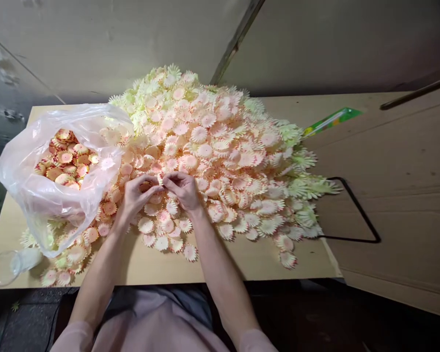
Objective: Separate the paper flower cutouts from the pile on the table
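A big heap of pale pink and cream fabric flower pieces point(220, 146) covers the middle of a wooden table point(242, 264). Both my hands meet at the heap's near edge. My left hand point(137, 193) and my right hand point(183, 188) are closed in pinches on one small cream flower piece point(160, 180) held between their fingertips. More loose flower pieces lie under and around both hands.
A clear plastic bag point(40, 195) holding orange-red flower pieces point(64, 159) sits at the left. A clear glass point(3, 266) lies at the table's near left corner. A green packet point(332, 120) and a black wire frame point(359, 215) lie to the right on a cardboard sheet point(399, 195).
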A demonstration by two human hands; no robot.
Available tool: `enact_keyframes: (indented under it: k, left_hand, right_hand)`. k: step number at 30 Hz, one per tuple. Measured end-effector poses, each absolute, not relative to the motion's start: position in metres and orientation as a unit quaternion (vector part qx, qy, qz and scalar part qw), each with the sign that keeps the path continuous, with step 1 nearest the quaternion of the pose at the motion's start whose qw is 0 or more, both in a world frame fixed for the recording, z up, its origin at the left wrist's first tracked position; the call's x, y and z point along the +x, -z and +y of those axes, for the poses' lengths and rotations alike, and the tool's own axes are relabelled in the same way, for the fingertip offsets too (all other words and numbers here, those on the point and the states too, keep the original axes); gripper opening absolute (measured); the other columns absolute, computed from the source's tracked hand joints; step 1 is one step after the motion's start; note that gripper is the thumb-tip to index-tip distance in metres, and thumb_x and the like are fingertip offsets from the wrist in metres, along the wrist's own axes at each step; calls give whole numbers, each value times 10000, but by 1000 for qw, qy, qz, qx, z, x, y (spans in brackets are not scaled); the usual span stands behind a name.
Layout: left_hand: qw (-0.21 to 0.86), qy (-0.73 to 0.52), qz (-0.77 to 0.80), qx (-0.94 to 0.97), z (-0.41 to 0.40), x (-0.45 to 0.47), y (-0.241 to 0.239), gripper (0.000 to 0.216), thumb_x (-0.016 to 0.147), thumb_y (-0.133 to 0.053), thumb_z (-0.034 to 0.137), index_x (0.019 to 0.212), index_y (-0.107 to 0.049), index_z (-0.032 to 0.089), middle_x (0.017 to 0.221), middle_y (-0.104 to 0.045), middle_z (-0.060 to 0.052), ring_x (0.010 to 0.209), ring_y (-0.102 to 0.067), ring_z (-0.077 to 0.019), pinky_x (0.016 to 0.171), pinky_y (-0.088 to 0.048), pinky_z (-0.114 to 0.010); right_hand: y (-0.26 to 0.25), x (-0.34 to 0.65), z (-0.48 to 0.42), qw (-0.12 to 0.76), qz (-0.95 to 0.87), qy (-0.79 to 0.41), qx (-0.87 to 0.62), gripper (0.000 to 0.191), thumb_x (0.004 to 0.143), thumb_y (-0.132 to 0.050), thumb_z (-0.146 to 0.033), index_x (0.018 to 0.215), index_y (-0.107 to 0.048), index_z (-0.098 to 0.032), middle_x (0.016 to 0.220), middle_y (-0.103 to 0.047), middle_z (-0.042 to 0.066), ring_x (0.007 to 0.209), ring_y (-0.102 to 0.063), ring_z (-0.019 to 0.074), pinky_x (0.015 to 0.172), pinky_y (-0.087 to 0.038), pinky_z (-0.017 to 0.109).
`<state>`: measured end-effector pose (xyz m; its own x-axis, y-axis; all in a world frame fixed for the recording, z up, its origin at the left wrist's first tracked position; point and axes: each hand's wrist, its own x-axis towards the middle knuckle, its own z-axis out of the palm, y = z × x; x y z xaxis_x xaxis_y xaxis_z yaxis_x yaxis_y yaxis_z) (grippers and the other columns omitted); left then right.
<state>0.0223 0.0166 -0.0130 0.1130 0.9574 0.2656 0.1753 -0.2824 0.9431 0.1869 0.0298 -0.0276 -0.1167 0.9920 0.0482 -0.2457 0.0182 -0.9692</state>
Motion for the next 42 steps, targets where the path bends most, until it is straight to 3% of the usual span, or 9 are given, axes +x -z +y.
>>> enact_keyframes:
  k: [14,27,42]
  left_hand:
    - [338,-495,475,645,15,29,2,187,836,-697,354,824,-689,168,828,-720,-32,790,-654,-150,792,-512,-264]
    - [367,-486,459,647,14,24,10,181,881,-645,346,927,-696,179,947,-735,-55,895,-677,-176,848,-513,-281]
    - [450,-503,443,590,14,21,1,194,860,-674,360,858,-694,167,1053,-742,-95,1017,-683,-219,938,-508,-341]
  right_hand:
    - [27,188,29,537,-486,-592,-354,223,774,-754,-412,790,-719,-193,708,-641,-16,639,-561,106,643,-479,246]
    - [34,188,31,514,-511,-580,-372,244,799,-727,-455,814,-723,-212,781,-654,2,726,-572,135,696,-485,262]
    - [30,187,31,506,-514,-598,-349,246,799,-737,-427,946,-756,-231,852,-708,16,736,-611,134,710,-520,266]
